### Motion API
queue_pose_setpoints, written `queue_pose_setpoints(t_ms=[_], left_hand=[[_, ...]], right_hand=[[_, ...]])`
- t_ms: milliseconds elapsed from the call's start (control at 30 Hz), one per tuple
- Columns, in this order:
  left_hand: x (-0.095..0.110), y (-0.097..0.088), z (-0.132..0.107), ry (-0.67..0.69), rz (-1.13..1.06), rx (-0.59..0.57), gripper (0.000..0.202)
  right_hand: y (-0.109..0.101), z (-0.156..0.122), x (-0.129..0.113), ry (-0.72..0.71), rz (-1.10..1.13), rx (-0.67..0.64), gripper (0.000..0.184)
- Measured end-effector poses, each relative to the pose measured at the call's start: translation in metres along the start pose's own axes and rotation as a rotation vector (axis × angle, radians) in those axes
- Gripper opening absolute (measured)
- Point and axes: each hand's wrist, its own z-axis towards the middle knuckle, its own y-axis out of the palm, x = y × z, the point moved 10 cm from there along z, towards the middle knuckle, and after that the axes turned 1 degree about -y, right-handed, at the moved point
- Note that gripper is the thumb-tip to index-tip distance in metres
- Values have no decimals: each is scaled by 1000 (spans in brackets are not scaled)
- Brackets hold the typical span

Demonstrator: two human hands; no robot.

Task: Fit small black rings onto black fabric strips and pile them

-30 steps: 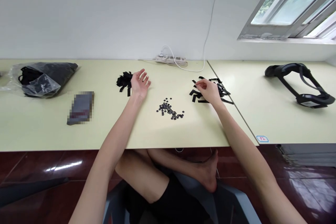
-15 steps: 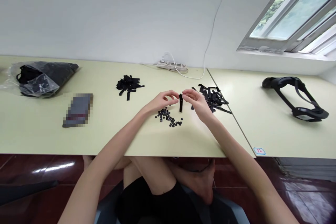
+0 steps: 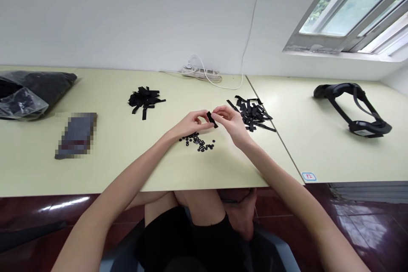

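Head view: left hand (image 3: 190,123) and right hand (image 3: 232,124) fingers pinch a short black fabric strip (image 3: 211,119); best held taut at both ends.

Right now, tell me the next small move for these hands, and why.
Likely lower the left hand to pick one from the small black rings; it and the right hand pinch a short black strip just above that loose pile.

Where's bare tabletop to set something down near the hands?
Free: front band between the dark flat item and the rings; right table between the loose strip pile and the headset. Crowded: left hand, right hand, rings and that pile sit close together.
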Motion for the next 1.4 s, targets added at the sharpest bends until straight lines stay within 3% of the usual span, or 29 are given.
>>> queue_pose_setpoints(t_ms=[167, 333, 467, 633, 833, 1100, 1400], left_hand=[[-8, -16, 3, -24, -67, 133, 38], [-3, -23, 3, -27, -96, 147, 41], [0, -40, 2, 7, -88, 260, 41], [-5, -59, 1, 25, -87, 384, 37], [-7, -56, 2, 13, -71, 362, 35], [-7, -49, 3, 9, -72, 335, 46], [-14, -47, 6, -12, -61, 313, 52]], right_hand=[[-8, 4, -1, -51, -45, 58, 25], [-21, 11, -1, -116, -95, 107, 22], [-1, 7, -8, -227, -423, -116, 9], [41, -18, -8, -386, -740, -392, 17], [74, -41, 2, -494, -841, -600, 22], [70, -38, 4, -480, -850, -592, 21], [68, -33, 8, -352, -818, -595, 19]])
